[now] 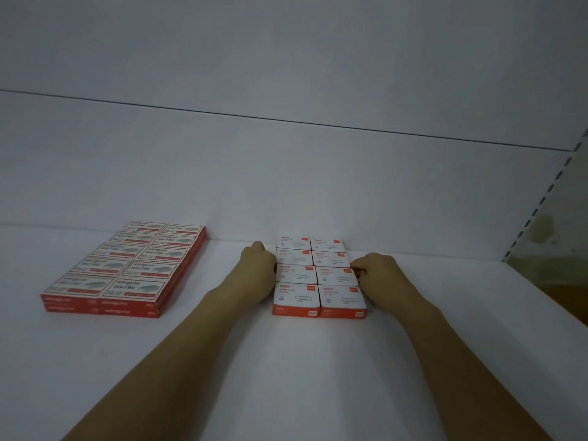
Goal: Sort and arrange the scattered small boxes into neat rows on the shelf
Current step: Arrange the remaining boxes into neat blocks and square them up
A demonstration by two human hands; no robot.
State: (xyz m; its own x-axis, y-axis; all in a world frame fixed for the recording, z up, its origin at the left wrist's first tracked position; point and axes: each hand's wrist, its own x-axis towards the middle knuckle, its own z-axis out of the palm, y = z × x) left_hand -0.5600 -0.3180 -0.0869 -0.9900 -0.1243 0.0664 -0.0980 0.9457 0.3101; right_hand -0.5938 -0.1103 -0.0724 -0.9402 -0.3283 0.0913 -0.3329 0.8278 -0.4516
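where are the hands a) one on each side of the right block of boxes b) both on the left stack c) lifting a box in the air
a: the left hand and right hand sit against opposite sides of the right block of boxes.

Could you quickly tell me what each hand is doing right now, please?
Left hand: curled, pressed against the left side of the box block, holding nothing.
Right hand: curled at the block's right side; grip cannot be told.
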